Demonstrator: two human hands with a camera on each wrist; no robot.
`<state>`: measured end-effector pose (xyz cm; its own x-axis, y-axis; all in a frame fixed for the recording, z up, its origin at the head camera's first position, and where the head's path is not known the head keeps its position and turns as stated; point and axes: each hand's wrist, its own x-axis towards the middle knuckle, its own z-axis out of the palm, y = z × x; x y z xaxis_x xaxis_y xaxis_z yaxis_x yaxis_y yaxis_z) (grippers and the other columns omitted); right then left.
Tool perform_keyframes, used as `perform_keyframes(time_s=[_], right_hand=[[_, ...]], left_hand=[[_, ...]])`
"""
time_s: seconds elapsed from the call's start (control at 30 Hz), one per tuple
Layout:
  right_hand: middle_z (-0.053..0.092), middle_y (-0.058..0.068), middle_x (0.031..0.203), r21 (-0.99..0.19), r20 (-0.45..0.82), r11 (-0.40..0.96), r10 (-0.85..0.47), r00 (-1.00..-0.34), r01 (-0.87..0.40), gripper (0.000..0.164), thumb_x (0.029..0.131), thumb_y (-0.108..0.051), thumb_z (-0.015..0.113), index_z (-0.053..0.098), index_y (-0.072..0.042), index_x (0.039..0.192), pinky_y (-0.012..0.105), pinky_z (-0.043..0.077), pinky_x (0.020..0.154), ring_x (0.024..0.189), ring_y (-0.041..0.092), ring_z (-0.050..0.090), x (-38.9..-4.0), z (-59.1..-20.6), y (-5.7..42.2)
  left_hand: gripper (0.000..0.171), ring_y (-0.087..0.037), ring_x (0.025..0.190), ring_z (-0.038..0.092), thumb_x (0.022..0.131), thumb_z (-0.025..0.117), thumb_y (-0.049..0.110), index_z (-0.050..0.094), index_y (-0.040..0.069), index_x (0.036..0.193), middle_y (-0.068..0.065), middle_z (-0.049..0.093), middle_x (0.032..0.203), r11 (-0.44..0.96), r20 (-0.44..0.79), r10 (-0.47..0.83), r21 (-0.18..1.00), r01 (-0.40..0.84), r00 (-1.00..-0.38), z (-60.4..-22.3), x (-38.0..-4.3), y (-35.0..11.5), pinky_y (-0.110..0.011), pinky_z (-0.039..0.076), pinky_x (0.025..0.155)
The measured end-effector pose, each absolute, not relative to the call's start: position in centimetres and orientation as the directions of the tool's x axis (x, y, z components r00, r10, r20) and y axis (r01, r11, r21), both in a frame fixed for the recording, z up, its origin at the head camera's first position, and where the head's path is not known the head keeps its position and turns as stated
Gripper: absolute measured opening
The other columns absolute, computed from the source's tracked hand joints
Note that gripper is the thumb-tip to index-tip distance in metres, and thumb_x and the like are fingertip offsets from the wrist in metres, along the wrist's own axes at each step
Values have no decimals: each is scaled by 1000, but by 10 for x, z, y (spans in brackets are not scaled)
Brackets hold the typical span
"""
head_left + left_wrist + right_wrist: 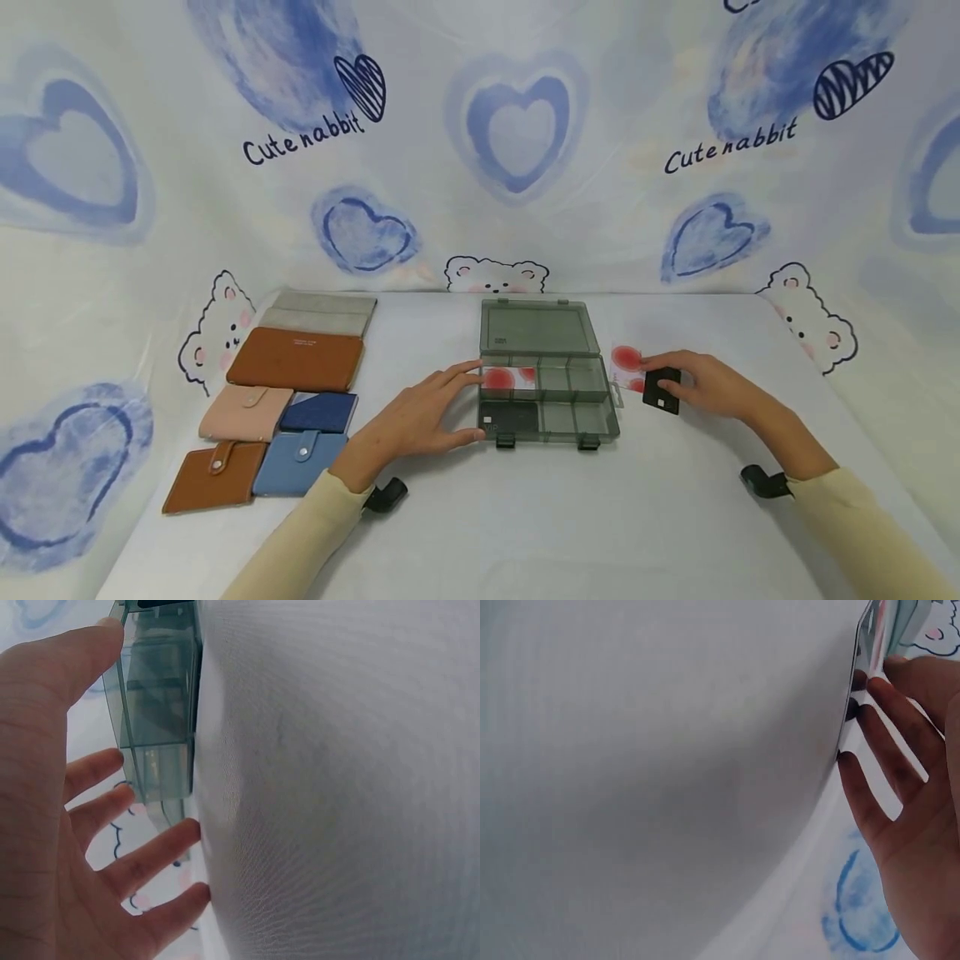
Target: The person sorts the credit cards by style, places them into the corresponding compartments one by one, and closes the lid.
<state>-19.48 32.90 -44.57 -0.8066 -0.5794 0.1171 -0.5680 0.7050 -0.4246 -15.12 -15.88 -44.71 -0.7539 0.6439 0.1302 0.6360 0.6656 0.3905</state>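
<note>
A translucent green compartment box lies with its lid folded back. In its left compartments sit a white card with red circles and a black card marked VIP. My left hand touches the box's left side with spread fingers; the left wrist view shows the thumb at the box's rim. To the right of the box, my right hand pinches a black card with a small light chip. Beside its index fingertip is another white card with red circles, partly covered by the black card.
At the left lie several wallets: grey, long brown, pink, dark blue, light blue and small brown. A cloth printed with hearts and bears hangs behind the white table.
</note>
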Motion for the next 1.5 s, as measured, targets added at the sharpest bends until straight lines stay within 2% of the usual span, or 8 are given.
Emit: perform_keyframes(time_s=[0.2,0.5,0.67,0.87,1.1,1.33,1.4,1.5], right_hand=[[65,10,134,-409,97,706,-597,-796,-579,45,87,-2,78,67,-7,130,56,48,96,121,34,59,-193,-446,337],[64,10,129,-431,17,777,-501,-866,-458,50,84,-21,84,68,-13,130,64,45,95,120,37,53,-185,-447,364],[62,10,130,-447,-17,788,-482,-876,-424,56,81,-19,86,66,-13,133,66,41,97,123,38,49,-176,-447,376],[64,5,124,-462,-22,787,-471,-882,-409,50,81,-19,86,69,-16,128,55,42,94,118,31,48,-171,-444,380],[61,8,121,-495,-16,790,-425,-905,-362,53,80,-25,87,67,-13,127,49,44,93,112,27,49,-168,-446,385],[61,4,123,-511,67,778,-386,-920,-364,51,79,-28,89,65,-19,123,7,33,94,113,0,44,-163,-450,385],[63,4,121,-501,98,775,-391,-915,-385,49,80,-23,88,65,-19,122,6,35,93,111,-1,46,-162,-450,384],[66,-1,118,-476,108,791,-381,-918,-385,42,85,-18,84,64,-22,121,16,44,89,104,3,54,-162,-450,383]], left_hand=[[82,-20,143,41,89,60,71,41,25,154,8,25,166,676,118,641,381,631,-759,-450,-153,-158,-51,50,98],[81,-20,143,40,89,61,70,41,27,154,9,24,166,679,101,640,390,622,-762,-451,-154,-157,-52,50,98],[82,-19,143,39,89,59,71,40,26,155,10,23,166,686,88,639,383,618,-764,-451,-154,-158,-50,49,99],[82,-18,144,39,89,59,72,41,26,154,10,24,166,683,93,639,389,619,-763,-450,-154,-158,-50,49,100],[82,-19,143,39,88,61,71,41,26,154,10,24,166,680,103,633,398,615,-767,-451,-153,-158,-52,49,98],[81,-20,143,40,89,61,70,41,25,154,9,25,166,677,111,633,399,618,-766,-449,-152,-158,-52,49,98],[82,-20,143,40,89,60,71,42,25,154,9,25,165,679,111,631,400,616,-768,-449,-151,-159,-52,49,98],[82,-21,143,41,88,60,71,43,24,153,9,26,165,677,118,629,401,617,-768,-449,-151,-159,-53,50,98]])
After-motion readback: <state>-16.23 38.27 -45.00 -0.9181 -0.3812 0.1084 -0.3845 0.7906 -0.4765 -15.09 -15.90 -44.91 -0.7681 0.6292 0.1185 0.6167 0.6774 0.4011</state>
